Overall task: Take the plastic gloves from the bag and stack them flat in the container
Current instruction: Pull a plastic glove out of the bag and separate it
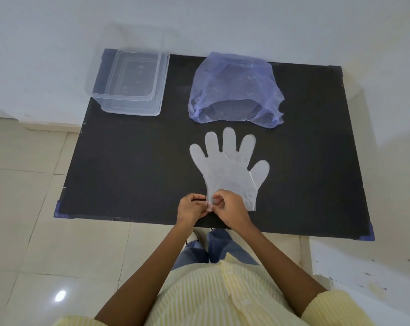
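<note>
A clear plastic glove (230, 168) lies flat on the black table (133, 161), fingers spread and pointing away from me. My left hand (191, 208) and my right hand (230, 208) pinch the glove's cuff at its near left corner, close to the table's front edge. Behind the glove sits a crumpled blue plastic bag (234, 88) with its opening toward me; I cannot tell what is inside. A clear rectangular container (131, 82) stands at the table's far left corner and looks empty.
The table stands against a white wall (199, 24). Pale floor tiles (30, 208) lie to the left and in front. Blue tape marks the table's corners (59, 211). My legs and a shoe (194, 238) are below the front edge.
</note>
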